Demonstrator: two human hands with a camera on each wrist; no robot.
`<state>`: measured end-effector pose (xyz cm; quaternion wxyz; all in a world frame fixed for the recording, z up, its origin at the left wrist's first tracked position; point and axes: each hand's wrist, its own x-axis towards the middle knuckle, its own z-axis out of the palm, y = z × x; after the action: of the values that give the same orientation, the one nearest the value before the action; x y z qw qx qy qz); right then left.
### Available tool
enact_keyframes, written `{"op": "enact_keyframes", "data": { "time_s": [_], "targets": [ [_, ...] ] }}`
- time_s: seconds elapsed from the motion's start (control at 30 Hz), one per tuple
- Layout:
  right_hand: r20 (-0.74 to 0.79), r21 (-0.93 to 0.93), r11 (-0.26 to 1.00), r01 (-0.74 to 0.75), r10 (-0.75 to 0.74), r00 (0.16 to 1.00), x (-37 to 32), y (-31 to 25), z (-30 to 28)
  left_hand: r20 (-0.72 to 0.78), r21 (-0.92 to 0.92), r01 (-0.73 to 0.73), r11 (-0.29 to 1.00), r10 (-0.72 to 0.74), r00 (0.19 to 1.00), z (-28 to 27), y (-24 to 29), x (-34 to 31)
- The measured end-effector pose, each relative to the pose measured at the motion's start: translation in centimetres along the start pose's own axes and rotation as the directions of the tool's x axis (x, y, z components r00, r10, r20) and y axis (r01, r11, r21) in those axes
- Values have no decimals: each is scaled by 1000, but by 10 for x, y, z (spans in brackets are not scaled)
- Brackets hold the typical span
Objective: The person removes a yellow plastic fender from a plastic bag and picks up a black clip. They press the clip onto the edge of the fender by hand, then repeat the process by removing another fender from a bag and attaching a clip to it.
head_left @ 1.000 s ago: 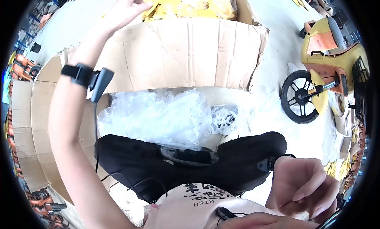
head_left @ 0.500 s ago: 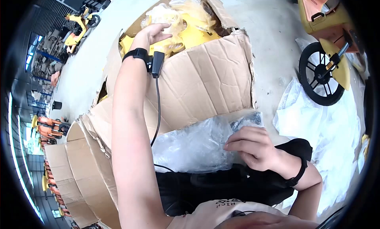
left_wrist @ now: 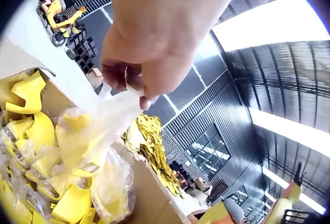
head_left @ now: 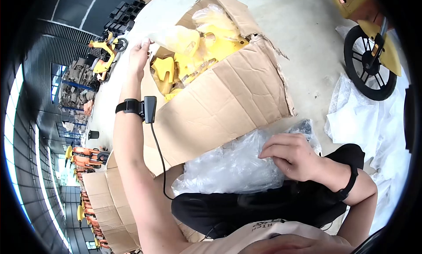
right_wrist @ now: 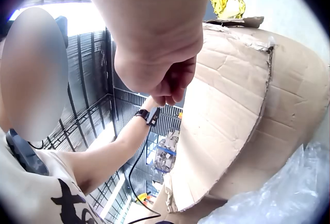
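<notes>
Bagged yellow part point(head_left: 188, 42), and it's pinched by one end of its plastic in the left hand point(head_left: 140, 56), the grip closed on it, over the box's left side! Nearer in, the right hand point(head_left: 292, 155) is held above the clear plastic point(head_left: 233, 166), fingers loosely bent, nothing gripped. Beyond, a cardboard box point(head_left: 220, 100) is filled with yellow parts point(head_left: 164, 68), some wrapped. Off right, a black wheel point(head_left: 369, 63) is seen; farther back, a yellow scooter point(head_left: 103, 58) is parked.
</notes>
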<state>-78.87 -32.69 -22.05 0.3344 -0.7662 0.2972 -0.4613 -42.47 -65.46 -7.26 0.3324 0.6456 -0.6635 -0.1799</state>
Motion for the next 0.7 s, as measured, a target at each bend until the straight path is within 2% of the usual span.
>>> {"op": "enact_keyframes", "data": {
  "time_s": [0.07, 0.1, 0.13, 0.2, 0.27, 0.33, 0.4, 0.43, 0.47, 0.5, 0.53, 0.57, 0.6, 0.63, 0.67, 0.7],
  "targets": [
    [10, 19, 1000, -8, 8, 1000, 0, -1, 3, -89, -303, -45, 952, 19, 996, -24, 28, -11],
    [36, 8, 1000, -29, 29, 999, 0, -2, 5, -63, -440, -49, 897, 23, 998, -37, 46, -20],
    [64, -5, 999, -51, 51, 997, 1, -3, 6, -23, -560, -96, 823, 100, 995, -49, 56, -21],
    [96, 13, 996, -87, 85, 992, 2, -5, 8, -67, -571, -222, 791, 224, 972, -68, 83, -31],
    [129, -14, 994, -112, 113, 985, 4, -2, 13, -47, -665, -300, 684, 362, 931, -88, 103, -36],
    [134, -24, 996, -86, 89, 987, 3, 6, 19, -127, -620, -428, 658, 454, 882, -101, 133, -70],
    [69, 73, 975, -211, 206, 976, 3, 11, 29, -187, -659, -498, 564, 518, 835, -121, 148, -101],
    [177, 91, 921, -378, 358, 917, 8, 8, 26, -178, -689, -470, 552, 500, 847, -134, 152, -111],
    [178, 92, 924, -370, 351, 920, 10, 11, 32, -168, -718, -443, 537, 483, 859, -150, 152, -122],
    [204, 338, 803, -491, 447, 871, 11, 19, 41, 120, -894, -178, 411, 601, 790, -165, 154, -139],
    [259, 554, 607, -571, 526, 810, 13, 26, 48, 146, -946, -69, 316, 607, 781, -170, 154, -152],
    [375, 560, 541, -627, 510, 774, 17, 29, 48, 160, -961, -33, 275, 649, 743, -170, 156, -165],
    [374, 563, 543, -623, 505, 778, 20, 26, 53, 174, -971, 8, 237, 690, 703, -169, 159, -180],
    [425, 666, 356, -656, 541, 725, 23, 22, 60, 140, -979, 5, 204, 657, 740, -169, 162, -197],
    [487, 736, 145, -661, 564, 667, 24, 19, 68, 114, -972, -44, 230, 628, 770, -170, 163, -210],
    [579, 724, 57, -688, 493, 650, 27, 24, 80, 112, -982, -7, 186, 616, 780, -167, 165, -225]
  ]
}}
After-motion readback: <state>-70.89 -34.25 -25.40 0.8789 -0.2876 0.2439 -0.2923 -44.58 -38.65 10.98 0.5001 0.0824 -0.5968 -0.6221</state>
